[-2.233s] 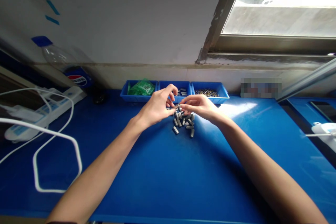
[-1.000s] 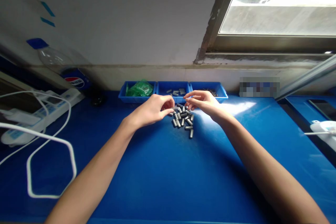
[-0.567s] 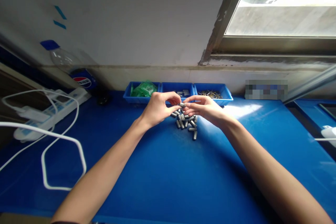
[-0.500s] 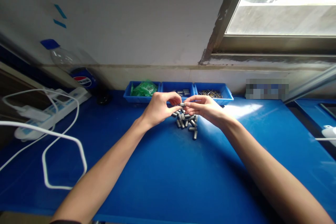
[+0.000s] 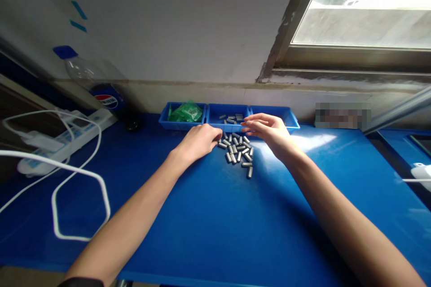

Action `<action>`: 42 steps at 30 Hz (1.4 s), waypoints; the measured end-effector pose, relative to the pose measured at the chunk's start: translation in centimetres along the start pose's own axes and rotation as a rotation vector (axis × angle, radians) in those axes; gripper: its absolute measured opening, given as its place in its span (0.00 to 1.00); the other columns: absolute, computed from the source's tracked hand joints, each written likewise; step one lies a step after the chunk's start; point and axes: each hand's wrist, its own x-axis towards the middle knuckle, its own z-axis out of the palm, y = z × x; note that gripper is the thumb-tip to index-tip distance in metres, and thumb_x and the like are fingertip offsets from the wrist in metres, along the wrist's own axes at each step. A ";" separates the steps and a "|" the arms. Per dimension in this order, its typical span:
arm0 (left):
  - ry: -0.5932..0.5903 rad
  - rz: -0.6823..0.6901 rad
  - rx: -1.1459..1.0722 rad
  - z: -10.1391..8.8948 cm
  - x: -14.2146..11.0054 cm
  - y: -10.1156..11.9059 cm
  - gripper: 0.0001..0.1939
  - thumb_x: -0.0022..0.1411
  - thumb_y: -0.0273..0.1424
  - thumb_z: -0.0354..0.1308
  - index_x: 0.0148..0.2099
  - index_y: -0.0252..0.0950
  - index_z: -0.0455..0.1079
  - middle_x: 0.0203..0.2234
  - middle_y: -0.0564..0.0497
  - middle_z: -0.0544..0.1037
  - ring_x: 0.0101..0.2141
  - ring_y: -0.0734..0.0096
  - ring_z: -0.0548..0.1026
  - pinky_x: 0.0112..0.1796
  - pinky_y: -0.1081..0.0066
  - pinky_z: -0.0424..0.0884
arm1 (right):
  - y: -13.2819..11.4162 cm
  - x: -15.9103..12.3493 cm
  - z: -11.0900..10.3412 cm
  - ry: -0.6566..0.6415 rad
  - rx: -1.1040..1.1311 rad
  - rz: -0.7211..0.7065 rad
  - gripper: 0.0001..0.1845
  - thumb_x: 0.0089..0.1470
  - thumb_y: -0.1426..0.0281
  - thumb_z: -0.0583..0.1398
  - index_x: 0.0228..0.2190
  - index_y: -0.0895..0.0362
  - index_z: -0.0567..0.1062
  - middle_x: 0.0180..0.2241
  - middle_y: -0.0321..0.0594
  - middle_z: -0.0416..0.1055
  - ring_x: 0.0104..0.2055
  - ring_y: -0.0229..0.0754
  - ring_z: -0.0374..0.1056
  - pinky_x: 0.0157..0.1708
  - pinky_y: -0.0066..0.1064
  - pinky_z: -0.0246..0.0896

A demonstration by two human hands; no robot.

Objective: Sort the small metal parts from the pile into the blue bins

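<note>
Several short grey metal rods [image 5: 233,149], like small spacers, lie in a loose pile on the blue table [image 5: 188,215]. At the pile's left edge is my left hand [image 5: 201,141], fingers curled down and pinched together; what they hold, if anything, is hidden. My right hand [image 5: 269,131] hovers at the front of the right blue bin [image 5: 292,119], fingers stretched leftward and apart, with nothing visible between them. Beyond the pile, the middle blue bin [image 5: 215,110] holds several similar rods [image 5: 231,120]. My right hand covers most of the right bin's inside.
A left blue bin [image 5: 164,116] holds a green plastic bag [image 5: 186,112]. Farther left stand a cola bottle [image 5: 107,96] and a white power strip [image 5: 30,167] with looping white cables [image 5: 104,188]. The wall and window frame [image 5: 336,58] rise behind.
My hands, which met over the pile around one small metal rod, have come apart. The left went down and left to the pile's edge; the right lifted slightly, and that rod no longer shows between them.
</note>
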 end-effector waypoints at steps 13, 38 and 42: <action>0.336 0.128 -0.656 -0.7 0.4 0.8 0.06 0.64 0.30 0.65 0.43 0.35 0.80 0.39 0.47 0.85 0.39 0.65 0.83 0.44 0.69 0.79 | -0.3 -0.4 0.0 -0.197 -0.141 0.096 0.16 0.50 0.65 0.72 0.40 0.57 0.82 0.35 0.43 0.84 0.37 0.43 0.79 0.38 0.32 0.72; 0.090 0.207 -0.236 1.0 0.6 0.7 0.20 0.70 0.24 0.52 0.58 0.40 0.78 0.54 0.46 0.82 0.53 0.59 0.81 0.54 0.66 0.75 | 0.6 0.0 0.1 0.010 0.014 -0.024 0.22 0.48 0.57 0.75 0.42 0.55 0.82 0.40 0.45 0.83 0.43 0.47 0.81 0.47 0.38 0.77; 0.038 0.189 -0.069 1.1 0.5 0.5 0.22 0.66 0.18 0.52 0.53 0.39 0.81 0.49 0.43 0.84 0.49 0.58 0.82 0.50 0.66 0.77 | 0.5 0.0 0.2 0.011 0.017 -0.016 0.18 0.50 0.59 0.74 0.40 0.54 0.82 0.40 0.45 0.83 0.42 0.46 0.81 0.46 0.37 0.77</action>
